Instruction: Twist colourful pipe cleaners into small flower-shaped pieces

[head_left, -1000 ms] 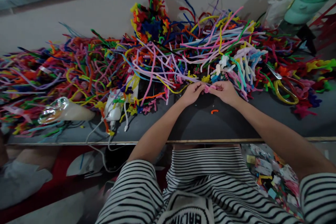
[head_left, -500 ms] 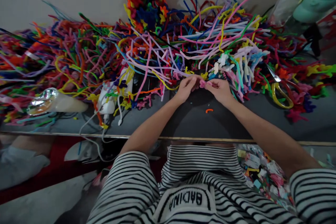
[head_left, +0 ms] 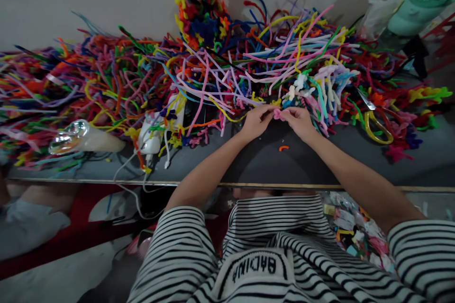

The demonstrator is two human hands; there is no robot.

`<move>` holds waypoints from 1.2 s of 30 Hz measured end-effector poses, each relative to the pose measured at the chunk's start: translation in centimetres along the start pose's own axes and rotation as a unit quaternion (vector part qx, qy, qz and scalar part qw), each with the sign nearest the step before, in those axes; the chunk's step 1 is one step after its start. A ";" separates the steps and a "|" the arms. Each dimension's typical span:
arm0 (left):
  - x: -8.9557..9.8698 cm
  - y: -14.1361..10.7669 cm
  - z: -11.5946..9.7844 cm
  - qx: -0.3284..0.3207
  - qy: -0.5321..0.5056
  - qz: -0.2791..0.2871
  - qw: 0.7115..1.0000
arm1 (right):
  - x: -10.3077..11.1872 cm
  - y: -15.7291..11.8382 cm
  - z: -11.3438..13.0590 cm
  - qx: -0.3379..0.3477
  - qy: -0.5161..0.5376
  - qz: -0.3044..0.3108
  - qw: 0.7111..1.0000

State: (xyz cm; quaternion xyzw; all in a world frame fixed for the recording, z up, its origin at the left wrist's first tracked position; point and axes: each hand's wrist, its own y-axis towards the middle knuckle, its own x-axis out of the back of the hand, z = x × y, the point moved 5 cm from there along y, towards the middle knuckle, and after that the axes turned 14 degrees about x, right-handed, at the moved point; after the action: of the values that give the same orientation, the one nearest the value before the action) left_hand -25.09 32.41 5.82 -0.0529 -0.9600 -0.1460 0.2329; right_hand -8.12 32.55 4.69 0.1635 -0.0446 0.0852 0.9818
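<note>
A small pink fuzzy piece (head_left: 278,113) is pinched between both hands above the dark table (head_left: 263,163). My left hand (head_left: 256,121) grips its left side with thumb and fingertips. On the right side, my right hand (head_left: 298,122) has closed its fingertips on the same piece. Just beyond the hands lie white and blue fuzzy shapes (head_left: 300,86) and a large tangle of coloured pipe cleaners (head_left: 204,73). A short orange bit (head_left: 283,148) rests on the table below the hands.
Yellow-handled scissors (head_left: 377,128) lie at the right. To the left are a white charger (head_left: 149,137) with cables and a clear plastic-wrapped roll (head_left: 87,138). A green head-shaped object (head_left: 408,14) stands at the back right. Another person's leg (head_left: 46,196) shows at lower left.
The view has shifted slightly. My left hand's fingertips have come in against the pink piece, which my right hand still holds.
</note>
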 end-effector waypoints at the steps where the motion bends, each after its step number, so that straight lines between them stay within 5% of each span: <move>1: -0.1 -0.1 -0.1 -0.009 0.007 0.004 1.000 | 0.0 0.0 -0.1 -0.002 0.007 0.001 1.000; 10: 0.0 -0.1 0.5 -0.098 0.074 -0.022 0.992 | -0.1 0.2 -0.1 -0.010 0.044 0.005 0.999; 18: 1.4 -0.3 0.0 -0.220 0.220 -0.007 0.950 | -0.1 0.3 0.5 -0.003 0.032 0.066 0.997; 36: 2.8 -0.6 -1.2 -0.239 0.284 0.031 0.928 | 0.0 0.4 -0.3 -0.034 0.033 0.118 0.992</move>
State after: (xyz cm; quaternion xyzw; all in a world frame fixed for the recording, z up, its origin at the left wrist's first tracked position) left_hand -27.20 31.58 7.95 -0.0931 -0.7883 -0.3724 0.4810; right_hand -8.19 33.05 4.55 0.1202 -0.0339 0.2043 0.9709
